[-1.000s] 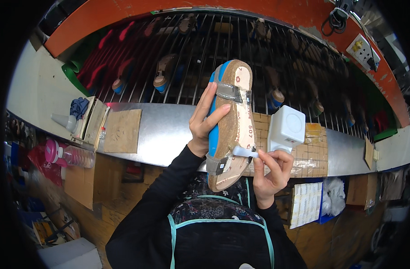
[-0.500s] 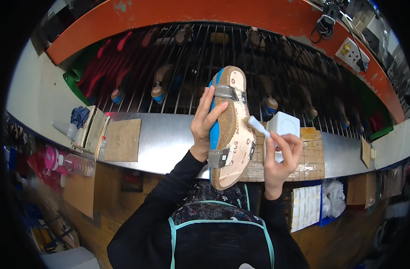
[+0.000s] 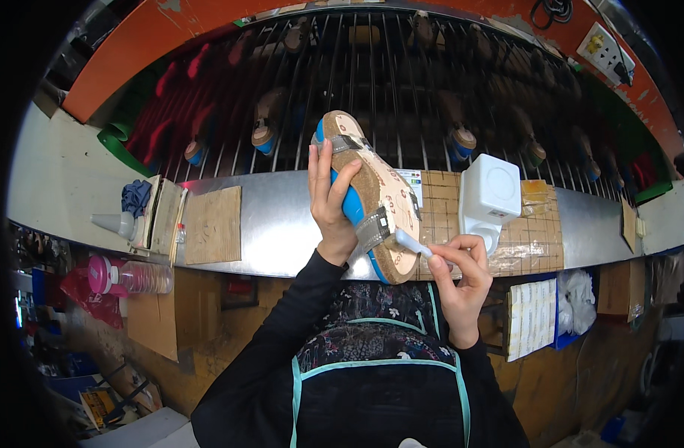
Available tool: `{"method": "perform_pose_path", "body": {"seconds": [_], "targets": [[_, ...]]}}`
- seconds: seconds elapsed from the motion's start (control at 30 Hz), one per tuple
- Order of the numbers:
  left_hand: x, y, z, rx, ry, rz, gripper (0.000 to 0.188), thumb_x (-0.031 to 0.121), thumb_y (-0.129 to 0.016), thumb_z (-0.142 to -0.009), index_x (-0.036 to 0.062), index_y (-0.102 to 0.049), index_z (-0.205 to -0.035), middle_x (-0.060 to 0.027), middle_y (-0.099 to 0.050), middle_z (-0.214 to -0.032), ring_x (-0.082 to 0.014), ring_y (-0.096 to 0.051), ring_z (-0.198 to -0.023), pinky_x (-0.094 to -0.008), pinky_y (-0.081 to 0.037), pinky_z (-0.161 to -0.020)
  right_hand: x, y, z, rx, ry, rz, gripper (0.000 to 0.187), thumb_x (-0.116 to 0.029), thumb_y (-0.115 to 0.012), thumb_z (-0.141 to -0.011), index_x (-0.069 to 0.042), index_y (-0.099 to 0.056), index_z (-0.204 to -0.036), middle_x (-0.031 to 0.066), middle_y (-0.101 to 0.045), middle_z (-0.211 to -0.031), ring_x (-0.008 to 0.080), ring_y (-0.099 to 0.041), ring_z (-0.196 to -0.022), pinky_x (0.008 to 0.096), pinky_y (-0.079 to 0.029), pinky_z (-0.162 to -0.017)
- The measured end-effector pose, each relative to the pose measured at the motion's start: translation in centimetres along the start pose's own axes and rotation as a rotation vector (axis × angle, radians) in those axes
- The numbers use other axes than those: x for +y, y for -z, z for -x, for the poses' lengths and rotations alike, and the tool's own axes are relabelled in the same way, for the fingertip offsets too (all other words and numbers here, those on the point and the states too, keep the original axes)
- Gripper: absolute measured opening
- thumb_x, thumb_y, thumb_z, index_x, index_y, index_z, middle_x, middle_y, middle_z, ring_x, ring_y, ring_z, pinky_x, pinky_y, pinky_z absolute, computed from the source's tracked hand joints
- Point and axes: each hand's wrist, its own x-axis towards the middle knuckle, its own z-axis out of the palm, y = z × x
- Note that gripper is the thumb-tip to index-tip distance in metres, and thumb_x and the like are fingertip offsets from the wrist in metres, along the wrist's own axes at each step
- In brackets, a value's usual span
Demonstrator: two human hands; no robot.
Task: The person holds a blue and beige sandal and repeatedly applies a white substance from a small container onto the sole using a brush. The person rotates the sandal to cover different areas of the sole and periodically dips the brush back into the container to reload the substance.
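My left hand [image 3: 331, 213] grips a sandal on a blue last [image 3: 378, 183] by its left side, underside turned up. That underside has a cork rim around a pale printed insole board, and dark grey straps [image 3: 373, 230] are folded over its edges. Between the fingertips of my right hand [image 3: 463, 290] is a small white brush [image 3: 411, 241]. Its head is at the sandal's near end, close by the lower strap; whether it touches cannot be made out. Just right of the sandal, a white plastic container [image 3: 491, 188] stands on a taped cardboard sheet [image 3: 532, 250].
Beyond the metal ledge [image 3: 278, 224], several lasted sandals lie on a rack of metal bars [image 3: 349, 89] under an orange frame [image 3: 106, 71]. A wooden board [image 3: 213, 224] lies on the ledge's left. A pink-lidded bottle [image 3: 144, 276] is at lower left, a power socket [image 3: 605, 51] at upper right.
The brush has moved down along the sandal's underside, from its middle to the near end. The sandal has tilted, its far end swinging left. The whole view has shifted somewhat.
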Motion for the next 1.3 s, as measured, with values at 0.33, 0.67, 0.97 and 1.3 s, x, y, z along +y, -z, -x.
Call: {"method": "perform_pose_path", "body": {"seconds": [0.33, 0.67, 0.97, 1.3], "targets": [[-0.2, 0.2, 0.4, -0.003, -0.025, -0.061, 0.052, 0.024, -0.082, -0.073, 0.0165, -0.063, -0.121, -0.0201, -0.041, -0.148, -0.0467, -0.033, -0.138, -0.0542, -0.034, -0.111, 0.8, -0.6, -1.8, 0.008, 0.072, 0.116, 0.017, -0.007, -0.075, -0.081, -0.004, -0.075, -0.098, 0.0044, -0.053, -0.091, 0.0114, -0.050, -0.072, 0.0237, -0.042, -0.061], [-0.8, -0.2, 0.4, 0.001, 0.025, -0.075, 0.049, 0.019, -0.080, -0.073, 0.0174, -0.064, -0.119, -0.0178, -0.042, -0.149, -0.0463, -0.034, -0.138, -0.0534, -0.035, -0.111, 1.8, -0.5, -2.3, -0.026, 0.117, 0.091, 0.015, -0.005, -0.075, -0.080, -0.004, -0.075, -0.095, 0.0042, -0.054, -0.090, 0.0120, -0.051, -0.074, 0.0236, -0.042, -0.060], [-1.4, -1.0, 0.5, 0.033, 0.010, -0.109, 0.050, 0.014, -0.079, -0.073, 0.0193, -0.064, -0.120, -0.0155, -0.043, -0.148, -0.0443, -0.035, -0.138, -0.0524, -0.035, -0.111, 1.2, 0.9, 0.0, -0.006, -0.063, 0.052, 0.014, -0.007, -0.076, -0.081, -0.006, -0.075, -0.094, 0.0036, -0.055, -0.088, 0.0113, -0.049, -0.071, 0.0238, -0.040, -0.062], [-1.0, -1.2, 0.5, 0.085, 0.001, -0.145, 0.050, 0.017, -0.080, -0.074, 0.0204, -0.064, -0.121, -0.0159, -0.044, -0.147, -0.0458, -0.036, -0.137, -0.0532, -0.035, -0.110, 1.0, 0.2, 0.4, 0.129, 0.205, 0.217, 0.021, -0.007, -0.080, -0.074, -0.009, -0.076, -0.095, 0.0031, -0.054, -0.090, 0.0156, -0.049, -0.077, 0.0266, -0.038, -0.068]]}}
